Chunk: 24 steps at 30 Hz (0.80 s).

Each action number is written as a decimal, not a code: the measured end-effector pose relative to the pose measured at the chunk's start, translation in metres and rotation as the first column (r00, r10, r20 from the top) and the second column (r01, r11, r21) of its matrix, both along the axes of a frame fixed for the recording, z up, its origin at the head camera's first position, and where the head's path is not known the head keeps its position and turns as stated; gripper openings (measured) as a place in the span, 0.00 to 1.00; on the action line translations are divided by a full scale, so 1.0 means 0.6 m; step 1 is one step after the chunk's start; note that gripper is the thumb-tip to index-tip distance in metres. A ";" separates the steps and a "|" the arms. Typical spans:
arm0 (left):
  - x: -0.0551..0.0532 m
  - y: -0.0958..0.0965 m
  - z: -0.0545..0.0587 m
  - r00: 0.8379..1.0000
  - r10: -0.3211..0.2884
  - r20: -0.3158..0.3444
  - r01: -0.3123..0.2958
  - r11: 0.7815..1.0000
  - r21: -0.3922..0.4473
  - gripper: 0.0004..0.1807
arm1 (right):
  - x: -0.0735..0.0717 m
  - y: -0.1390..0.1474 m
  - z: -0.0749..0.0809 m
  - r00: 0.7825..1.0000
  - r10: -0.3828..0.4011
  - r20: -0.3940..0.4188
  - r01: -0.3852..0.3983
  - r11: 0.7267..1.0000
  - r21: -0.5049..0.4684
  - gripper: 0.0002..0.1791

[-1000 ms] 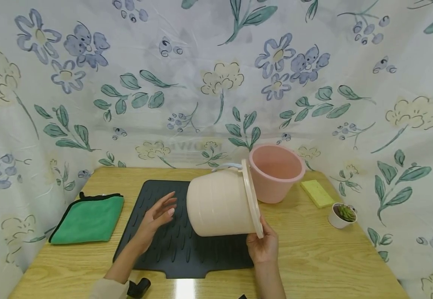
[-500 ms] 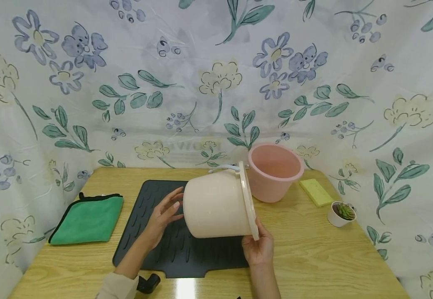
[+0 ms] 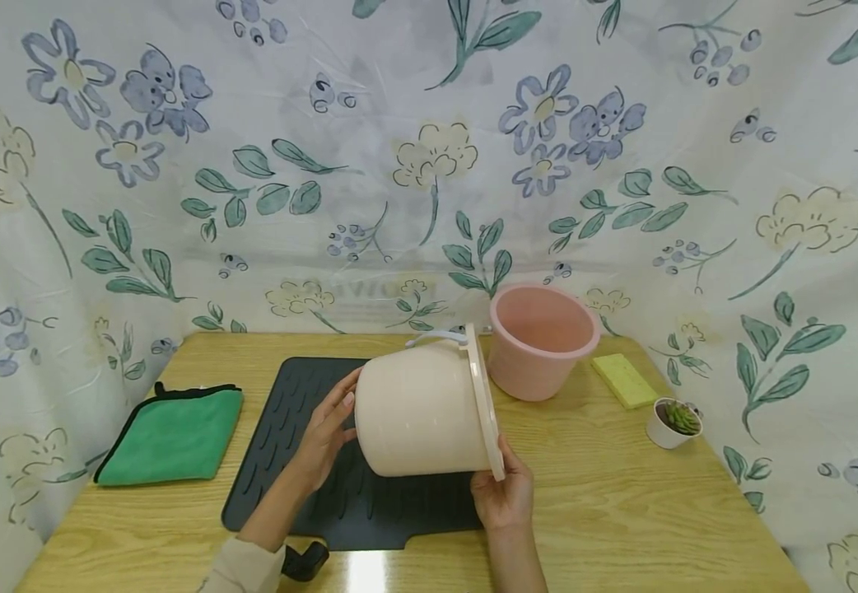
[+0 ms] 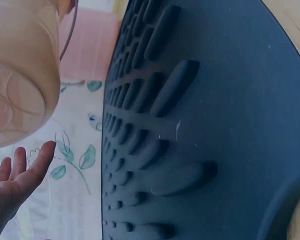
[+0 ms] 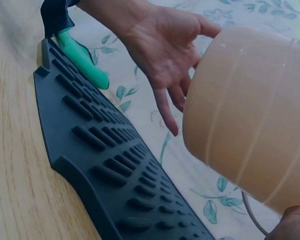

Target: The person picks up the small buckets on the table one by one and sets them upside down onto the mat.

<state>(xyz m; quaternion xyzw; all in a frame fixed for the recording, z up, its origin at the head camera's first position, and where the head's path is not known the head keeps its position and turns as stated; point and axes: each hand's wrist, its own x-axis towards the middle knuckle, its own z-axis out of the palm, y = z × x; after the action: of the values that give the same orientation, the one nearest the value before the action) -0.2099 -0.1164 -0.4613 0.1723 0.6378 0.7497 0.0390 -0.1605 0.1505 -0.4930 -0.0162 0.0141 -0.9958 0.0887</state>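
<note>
A cream bucket [image 3: 417, 412] is held on its side above a black ribbed mat [image 3: 266, 469], its rim facing right and its base left. My right hand [image 3: 506, 497] grips the rim from below; only part of that hand [image 5: 294, 224] shows in the right wrist view. At the base end is my left hand [image 3: 323, 441], its fingers spread and fairly straight. In the right wrist view this hand [image 5: 162, 52] is right beside the base; whether every fingertip touches is unclear. A pale handle [image 3: 436, 335] sticks out at the rim's far side. The bucket's inside is hidden.
A pink bucket [image 3: 540, 350] stands upright behind, to the right. Farther right are a yellow sponge [image 3: 624, 380] and a small potted succulent [image 3: 673, 422]. A folded green cloth [image 3: 170, 436] lies left of the mat. A floral curtain [image 3: 370, 165] closes off the back.
My left hand has moved right to the bucket's base. The cream bucket and my right hand have shifted slightly left and down.
</note>
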 end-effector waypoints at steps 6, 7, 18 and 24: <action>0.001 0.004 0.002 1.000 -0.009 0.009 0.009 1.000 0.017 0.31 | 0.004 -0.008 -0.004 1.000 -0.008 0.021 0.008 1.000 -0.008 0.26; 0.001 0.004 0.002 1.000 -0.015 0.009 0.015 1.000 0.020 0.31 | 0.004 -0.009 -0.005 1.000 -0.006 0.015 0.006 1.000 -0.010 0.26; 0.004 0.013 0.012 0.999 -0.033 0.011 0.032 0.996 0.082 0.35 | 0.008 -0.032 -0.010 1.000 0.015 -0.027 -0.016 1.000 -0.023 0.19; 0.008 0.015 0.021 0.999 -0.046 -0.007 0.047 0.988 0.148 0.37 | 0.008 -0.045 -0.006 1.000 0.011 0.008 -0.011 1.000 -0.018 0.13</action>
<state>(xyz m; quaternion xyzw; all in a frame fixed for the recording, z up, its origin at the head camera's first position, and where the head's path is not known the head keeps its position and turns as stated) -0.2052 -0.1076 -0.4485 0.1909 0.5764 0.7935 0.0424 -0.1558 0.1235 -0.4968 -0.0133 0.0048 -0.9955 0.0942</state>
